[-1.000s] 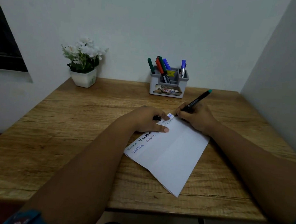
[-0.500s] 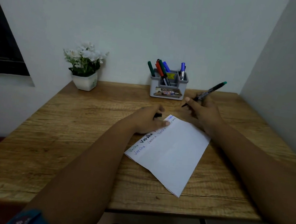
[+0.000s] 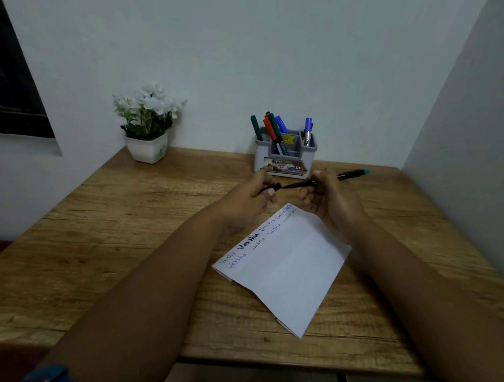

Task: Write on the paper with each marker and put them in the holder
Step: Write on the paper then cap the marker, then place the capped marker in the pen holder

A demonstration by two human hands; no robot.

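A folded white paper (image 3: 289, 266) lies slanted on the wooden table (image 3: 141, 240), with words written along its left edge in several colours. Above its far corner, my right hand (image 3: 329, 204) grips a black marker (image 3: 347, 174) with a teal end, its tip pointing left. My left hand (image 3: 251, 195) pinches the small black cap (image 3: 268, 187) just in front of that tip. The grey holder (image 3: 285, 156) stands at the back by the wall with several markers (image 3: 273, 128) in it: green, red and blue.
A white pot of white flowers (image 3: 149, 124) stands at the table's back left. Walls close the table in at the back and on the right. A dark window frame (image 3: 0, 71) is at the far left.
My right hand lifted the marker off the paper and turned its tip leftward. My left hand left the paper and rose with the cap to meet the tip.
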